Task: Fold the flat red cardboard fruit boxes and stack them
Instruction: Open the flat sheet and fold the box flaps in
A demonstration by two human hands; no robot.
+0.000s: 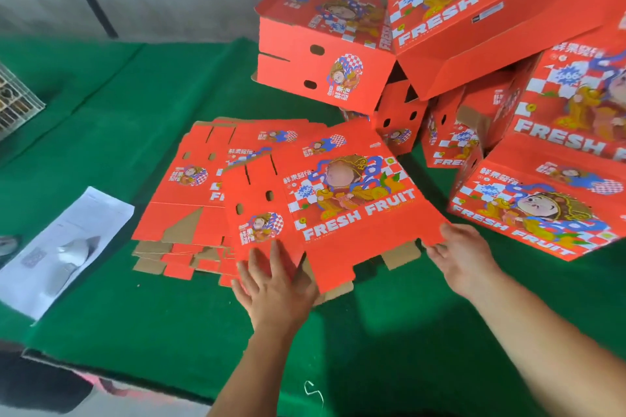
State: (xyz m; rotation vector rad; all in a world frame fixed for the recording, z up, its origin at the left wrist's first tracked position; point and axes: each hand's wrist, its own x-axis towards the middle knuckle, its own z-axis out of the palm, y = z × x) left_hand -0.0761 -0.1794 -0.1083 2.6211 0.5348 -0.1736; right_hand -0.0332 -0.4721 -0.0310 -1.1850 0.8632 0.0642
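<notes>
- Top flat box (pixel 342 210) lying on the pile of flat boxes (pixel 189 200), skewed across it and hanging over the pile's near edge, on the green tabletop (pixel 118 105).
- Left hand (pixel 274 288) spread open, fingers flat on the top flat box's near-left corner; pressing rather than clasping, nothing gripped.
- Right hand (pixel 464 261) at the near-right edge of the same box, thumb on top and fingers seemingly under the edge; loose pinch, grip not fully visible.
- Best done by lifting only the top sheet: peel with the right, hold the pile down with the left until separated.
- Then push opposite creases inward to pop the sleeve square before tucking bottom flaps.
- Folded boxes (pixel 491 61) heaped untidily behind and right of the pile; worth squaring before adding another.
- White paper sheet (pixel 67 247) left of the pile, well apart; no obstruction.
</notes>
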